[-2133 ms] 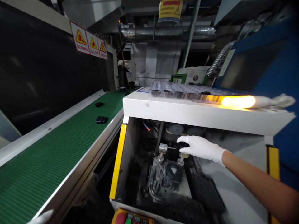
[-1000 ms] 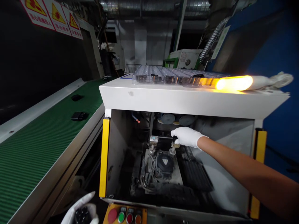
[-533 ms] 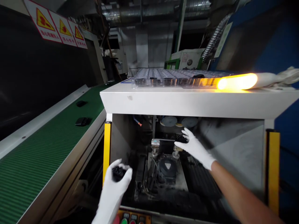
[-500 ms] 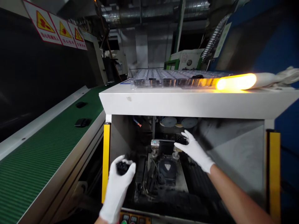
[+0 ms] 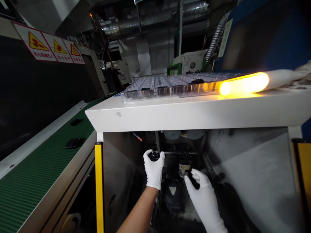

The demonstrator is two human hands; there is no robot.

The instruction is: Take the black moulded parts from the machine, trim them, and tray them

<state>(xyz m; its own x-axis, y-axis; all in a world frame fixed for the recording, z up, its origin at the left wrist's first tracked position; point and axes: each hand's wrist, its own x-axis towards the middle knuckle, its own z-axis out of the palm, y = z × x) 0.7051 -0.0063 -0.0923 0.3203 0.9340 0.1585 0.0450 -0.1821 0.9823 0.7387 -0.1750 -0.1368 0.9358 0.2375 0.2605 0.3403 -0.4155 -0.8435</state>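
Observation:
Inside the machine bay, my left hand (image 5: 154,174), in a white glove, has its thumb and fingers around a small black plastic part (image 5: 154,156) with a knobbly top. The hand is where the left holder stood, and hides that holder, so I cannot tell whether the part touches it. A similar black part (image 5: 185,157) sits on the right metal holder (image 5: 184,167). Just below and to the right of that holder is my right hand (image 5: 202,191), also gloved, its thumb and fingers apart with nothing between them.
A white ledge (image 5: 184,113) overhangs the bay and bears clear plastic trays (image 5: 145,93) with black pieces. A glowing yellow lamp (image 5: 245,84) lies there. Black parts (image 5: 74,143) rest on the green conveyor (image 5: 46,165) at left. Yellow posts (image 5: 99,184) flank the opening.
My left hand has carried its black part up and right into the bay. My right hand has come away from the part on the right holder, down toward me. The view has shifted.

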